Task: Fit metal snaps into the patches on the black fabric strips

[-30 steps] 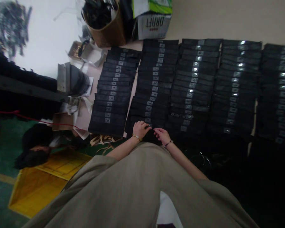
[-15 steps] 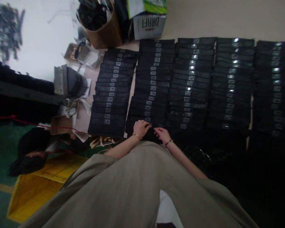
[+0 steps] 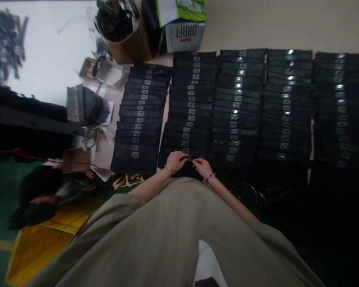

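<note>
Rows of overlapping black pieces point(image 3: 191, 95) with small pale labels lie across the table in several columns. My left hand point(image 3: 176, 160) rests at the near end of the second column from the left, fingers pressed together on something I cannot make out. Close on its right, my right hand point(image 3: 202, 167) has thumb and forefinger pinched; whatever is between them is too small to name. A narrow gap separates the two hands, and black material lies beneath both.
Boxes, one marked DRAFT point(image 3: 185, 36), stand at the back beside a brown container point(image 3: 131, 48). A dark machine point(image 3: 92, 105) is at the left. A person point(image 3: 40, 191) bends near a yellow crate point(image 3: 38, 251) at lower left.
The view has shifted slightly. My right hand has moved a little left, and both hands keep their closed finger poses near the same spot.
</note>
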Available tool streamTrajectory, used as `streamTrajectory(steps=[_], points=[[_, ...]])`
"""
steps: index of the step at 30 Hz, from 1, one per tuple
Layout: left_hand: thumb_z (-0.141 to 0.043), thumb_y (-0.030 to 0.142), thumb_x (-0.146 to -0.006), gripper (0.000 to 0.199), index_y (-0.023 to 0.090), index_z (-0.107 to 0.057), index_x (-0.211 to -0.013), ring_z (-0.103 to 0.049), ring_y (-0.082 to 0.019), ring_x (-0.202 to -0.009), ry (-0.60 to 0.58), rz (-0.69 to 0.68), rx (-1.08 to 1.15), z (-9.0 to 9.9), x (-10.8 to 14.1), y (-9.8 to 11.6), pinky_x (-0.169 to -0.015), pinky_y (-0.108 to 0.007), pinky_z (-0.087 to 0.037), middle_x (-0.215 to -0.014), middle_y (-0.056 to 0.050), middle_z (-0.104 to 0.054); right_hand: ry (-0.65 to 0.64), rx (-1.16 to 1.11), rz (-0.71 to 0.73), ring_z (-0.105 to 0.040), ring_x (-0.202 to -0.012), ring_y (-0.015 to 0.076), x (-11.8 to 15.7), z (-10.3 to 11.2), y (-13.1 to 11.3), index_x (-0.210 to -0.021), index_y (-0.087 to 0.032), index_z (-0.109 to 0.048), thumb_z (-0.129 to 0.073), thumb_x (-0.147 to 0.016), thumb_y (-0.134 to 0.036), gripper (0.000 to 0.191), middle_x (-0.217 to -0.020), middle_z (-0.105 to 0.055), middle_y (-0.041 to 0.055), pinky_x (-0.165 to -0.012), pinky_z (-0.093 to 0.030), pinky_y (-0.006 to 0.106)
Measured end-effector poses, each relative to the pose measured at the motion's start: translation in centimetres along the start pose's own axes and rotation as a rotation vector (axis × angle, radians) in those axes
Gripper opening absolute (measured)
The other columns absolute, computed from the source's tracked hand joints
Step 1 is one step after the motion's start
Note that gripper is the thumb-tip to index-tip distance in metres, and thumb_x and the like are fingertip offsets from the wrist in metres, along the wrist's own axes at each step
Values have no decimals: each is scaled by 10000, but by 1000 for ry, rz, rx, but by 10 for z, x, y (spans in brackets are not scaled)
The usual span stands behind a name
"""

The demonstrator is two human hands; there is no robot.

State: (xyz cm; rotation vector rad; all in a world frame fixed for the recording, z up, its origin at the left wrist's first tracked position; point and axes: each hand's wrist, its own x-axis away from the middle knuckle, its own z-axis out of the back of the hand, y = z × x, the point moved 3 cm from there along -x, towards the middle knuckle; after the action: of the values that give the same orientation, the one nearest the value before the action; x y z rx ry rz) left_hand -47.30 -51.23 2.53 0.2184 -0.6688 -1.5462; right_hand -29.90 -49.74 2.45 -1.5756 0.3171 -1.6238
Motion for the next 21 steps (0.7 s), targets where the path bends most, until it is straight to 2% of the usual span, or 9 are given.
streamTrajectory(steps=[7, 10, 12, 16, 21], points=[[-575, 334, -943, 185, 246, -737, -963, -593, -229, -998, 34, 60, -73, 1, 0, 12, -836, -369, -411, -1023, -63, -700, 9, 253, 115, -567, -560, 120, -4, 0, -4, -885, -170, -738, -558, -882, -291, 217, -689, -702, 19, -574, -443, 230], [-586, 322, -927, 180, 257, -712, -1038, -592, -239, -1008, 52, 90, -82, 1, 0, 17, -840, -376, -415, -1044, -66, -693, 38, 322, 155, -638, -702, 158, -8, -2, -7, -855, -189, -743, -597, -865, -278, 172, -777, -733, 41, -697, -472, 258], [-594, 317, -920, 196, 273, -704, -1077, -593, -238, -1016, 52, 109, -65, 1, -1, 17, -847, -374, -421, -1056, -58, -692, 44, 473, 206, -667, -787, 188, -12, -5, -13, -864, -203, -748, -620, -861, -285, 152, -865, -754, 63, -748, -473, 275], [-618, 308, -897, 127, 269, -727, -949, -605, -236, -1000, 28, 166, -32, 3, -7, 15, -846, -369, -440, -1019, -47, -700, 42, 722, 239, -696, -854, 238, -17, -12, -24, -895, -192, -759, -598, -883, -289, 188, -918, -764, 113, -770, -472, 300], [-643, 247, -839, 81, 237, -721, -861, -631, -237, -929, -57, 260, -25, 7, -20, 21, -786, -352, -462, -955, -57, -723, 79, 748, 223, -708, -879, 244, -16, -14, -30, -925, -193, -762, -580, -895, -300, 214, -948, -768, 119, -765, -470, 298]])
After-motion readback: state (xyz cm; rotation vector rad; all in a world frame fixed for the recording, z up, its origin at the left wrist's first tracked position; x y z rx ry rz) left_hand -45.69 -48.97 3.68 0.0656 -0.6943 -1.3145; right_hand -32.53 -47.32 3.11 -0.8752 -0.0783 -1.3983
